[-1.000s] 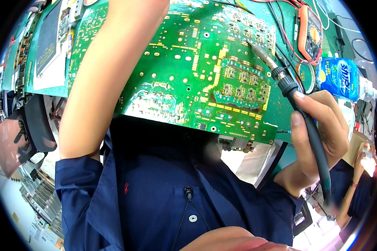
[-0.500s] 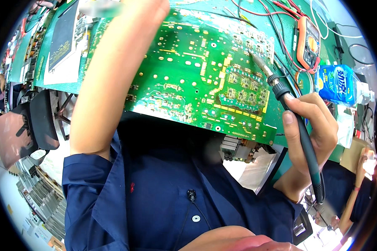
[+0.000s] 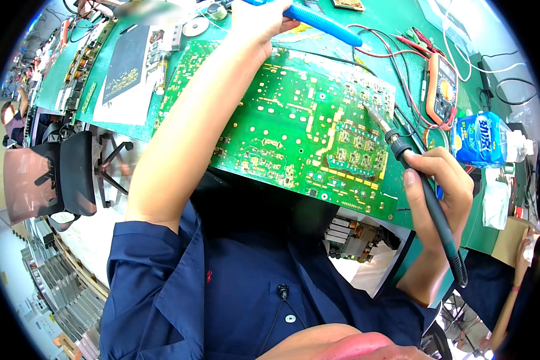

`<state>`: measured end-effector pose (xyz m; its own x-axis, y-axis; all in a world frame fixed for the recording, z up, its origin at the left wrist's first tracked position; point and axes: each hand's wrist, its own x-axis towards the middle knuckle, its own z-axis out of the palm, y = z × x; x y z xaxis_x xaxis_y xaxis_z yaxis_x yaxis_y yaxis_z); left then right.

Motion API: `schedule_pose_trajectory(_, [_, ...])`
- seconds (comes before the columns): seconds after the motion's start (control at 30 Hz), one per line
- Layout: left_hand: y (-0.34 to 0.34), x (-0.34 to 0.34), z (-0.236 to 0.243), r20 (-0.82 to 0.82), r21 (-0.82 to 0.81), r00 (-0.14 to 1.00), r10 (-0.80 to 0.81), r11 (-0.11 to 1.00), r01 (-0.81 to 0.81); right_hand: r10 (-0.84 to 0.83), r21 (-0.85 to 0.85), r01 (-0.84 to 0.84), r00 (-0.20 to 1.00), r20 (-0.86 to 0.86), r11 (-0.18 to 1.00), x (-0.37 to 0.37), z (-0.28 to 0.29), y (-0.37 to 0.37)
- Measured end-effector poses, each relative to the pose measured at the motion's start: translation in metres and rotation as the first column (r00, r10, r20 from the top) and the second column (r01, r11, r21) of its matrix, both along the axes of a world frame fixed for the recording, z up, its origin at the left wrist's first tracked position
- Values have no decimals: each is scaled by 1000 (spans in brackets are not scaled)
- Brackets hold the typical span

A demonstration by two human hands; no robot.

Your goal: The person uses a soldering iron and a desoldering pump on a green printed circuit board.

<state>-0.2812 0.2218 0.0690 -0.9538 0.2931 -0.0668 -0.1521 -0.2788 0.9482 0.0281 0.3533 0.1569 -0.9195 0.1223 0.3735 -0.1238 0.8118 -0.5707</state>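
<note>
My left hand (image 3: 269,21) is closed on a blue pen-like tool (image 3: 327,27) above the back edge of a large green circuit board (image 3: 270,120); its forearm crosses the board's left part. My right hand (image 3: 438,189) grips a black-handled soldering iron (image 3: 440,228) at the board's right. The iron's metal tip points into the cluster of small components on the upper right of the board, apparently at its surface; exact contact is unclear.
A multimeter (image 3: 443,90) with leads, a blue liquid container (image 3: 480,141) and cables lie right. A dark pad on paper (image 3: 126,66), board assemblies and a solder spool (image 3: 217,11) lie left. An office chair (image 3: 51,174) stands left; a co-worker's arm (image 3: 510,288) shows lower right.
The view has shifted, so the board and bench appear lower, with more of the back showing. The blue tool in my left hand has come into view. My right hand still holds the iron.
</note>
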Motion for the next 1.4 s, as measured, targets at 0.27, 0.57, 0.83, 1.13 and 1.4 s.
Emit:
schedule_pose_trajectory(0.27, [3,21,31,-288,251,925,247,952,-176,17,-50,-16,1000,13,999,-1,3,0])
schedule_pose_trajectory(0.57, [-60,63,124,-658,448,636,403,888,-99,-71,-267,21,981,-178,963,14,11,13])
schedule_pose_trajectory(0.83, [-121,127,121,-740,-669,383,-553,544,-507,-238,-724,-232,842,-483,650,17,-2,34])
schedule_pose_trajectory(1.13, [-105,200,92,-492,-807,153,-857,382,-451,330,-714,-557,829,-451,424,13,-25,-18])
schedule_pose_trajectory(1.4, [-102,229,87,-475,-776,51,-879,391,-495,396,-684,-476,872,-287,553,18,-29,-74])
